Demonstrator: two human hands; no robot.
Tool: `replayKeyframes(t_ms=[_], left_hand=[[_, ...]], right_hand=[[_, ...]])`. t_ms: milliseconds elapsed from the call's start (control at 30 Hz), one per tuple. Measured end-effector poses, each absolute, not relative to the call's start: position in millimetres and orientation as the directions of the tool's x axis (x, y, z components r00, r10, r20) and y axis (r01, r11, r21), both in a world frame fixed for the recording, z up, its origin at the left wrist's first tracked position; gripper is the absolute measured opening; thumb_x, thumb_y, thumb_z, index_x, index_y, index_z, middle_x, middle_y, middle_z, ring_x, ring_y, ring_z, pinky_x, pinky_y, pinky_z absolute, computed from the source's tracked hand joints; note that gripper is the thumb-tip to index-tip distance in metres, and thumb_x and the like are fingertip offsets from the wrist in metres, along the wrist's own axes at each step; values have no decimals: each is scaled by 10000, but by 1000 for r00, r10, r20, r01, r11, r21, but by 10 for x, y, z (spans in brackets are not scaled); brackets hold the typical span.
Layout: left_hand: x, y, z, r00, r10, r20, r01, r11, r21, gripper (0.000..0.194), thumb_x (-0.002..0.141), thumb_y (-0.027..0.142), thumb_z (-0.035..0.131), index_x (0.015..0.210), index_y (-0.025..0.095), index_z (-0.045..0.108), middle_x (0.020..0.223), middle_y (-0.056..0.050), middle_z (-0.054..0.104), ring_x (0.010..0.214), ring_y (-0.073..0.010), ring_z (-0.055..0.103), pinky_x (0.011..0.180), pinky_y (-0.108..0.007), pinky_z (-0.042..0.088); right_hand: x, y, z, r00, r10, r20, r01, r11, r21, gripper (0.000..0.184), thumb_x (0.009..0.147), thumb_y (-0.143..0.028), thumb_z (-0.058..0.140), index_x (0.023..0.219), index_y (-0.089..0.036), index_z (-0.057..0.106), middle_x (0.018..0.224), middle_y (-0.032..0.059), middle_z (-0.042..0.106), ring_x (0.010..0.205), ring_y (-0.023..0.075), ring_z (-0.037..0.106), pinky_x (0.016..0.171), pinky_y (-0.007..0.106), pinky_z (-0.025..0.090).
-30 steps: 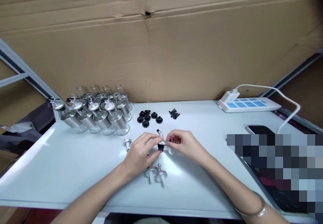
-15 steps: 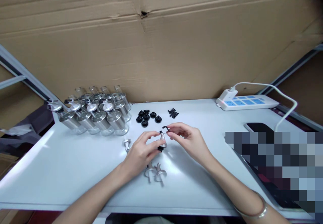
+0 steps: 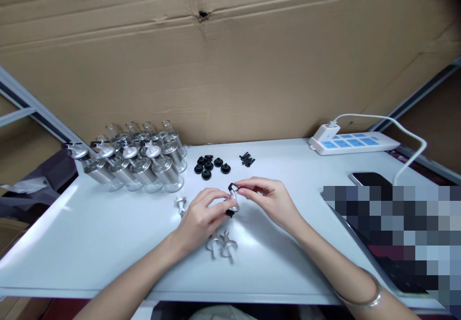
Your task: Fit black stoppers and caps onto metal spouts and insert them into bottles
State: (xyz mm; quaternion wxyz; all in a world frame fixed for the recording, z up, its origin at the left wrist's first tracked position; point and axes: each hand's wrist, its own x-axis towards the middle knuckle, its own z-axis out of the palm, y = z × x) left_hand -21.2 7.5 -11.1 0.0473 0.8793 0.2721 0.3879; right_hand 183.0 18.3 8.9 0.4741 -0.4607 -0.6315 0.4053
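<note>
My left hand (image 3: 201, 216) pinches a silver bottle pourer (image 3: 235, 207) upright between thumb and fingers, its black base just showing underneath. At the pourer's tip, my right hand (image 3: 270, 197) grips a small black lever cap (image 3: 233, 185) with thumb and forefinger. The cap touches the spout; whether it is fixed there I cannot tell. Below my left hand lie two more silver pourers (image 3: 229, 248) on the table. Another silver pourer (image 3: 180, 203) rests left of that hand, partly covered by it.
Glass bottles (image 3: 167, 171) with metal sleeves stand at the left; the front ones carry pourers. Several black stoppers (image 3: 208, 166) and a pile of black lever caps (image 3: 247, 159) lie at the back. A white power strip (image 3: 355, 143) and phone (image 3: 370, 180) are at the right.
My right hand has brought the black lever cap from just right of the spout tip leftward onto it. The left hand holds the pourer in nearly the same place.
</note>
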Motion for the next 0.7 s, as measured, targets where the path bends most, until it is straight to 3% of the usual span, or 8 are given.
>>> replayKeyframes(t_ms=[200, 533, 700], left_hand=[[-219, 62, -97, 539, 514, 667, 480, -839, 258, 285, 886, 129, 551, 1139, 237, 625, 994, -72, 593, 921, -184, 583, 769, -318, 548], [-230, 51, -99, 540, 472, 697, 450, -862, 234, 289, 875, 108, 553, 1141, 208, 598, 1281, -153, 540, 1181, -246, 541, 888, -412, 550], [-225, 50, -95, 542, 441, 715, 422, -879, 222, 263, 897, 132, 534, 1151, 180, 585, 1295, -191, 563, 1221, -249, 546, 924, -418, 545]], right_hand=[[1834, 190, 97, -148, 971, 189, 153, 211, -965, 171, 704, -326, 733, 824, -215, 787, 740, 42, 742, 637, 160, 628, 585, 282, 497], [1834, 188, 98, -180, 975, 132, 99, 151, -984, 223, 687, -343, 751, 853, -199, 785, 701, 35, 710, 634, 145, 592, 601, 283, 483], [1835, 180, 104, -213, 966, 146, 79, 166, -983, 249, 697, -370, 754, 870, -192, 777, 731, 46, 726, 670, 160, 631, 631, 300, 505]])
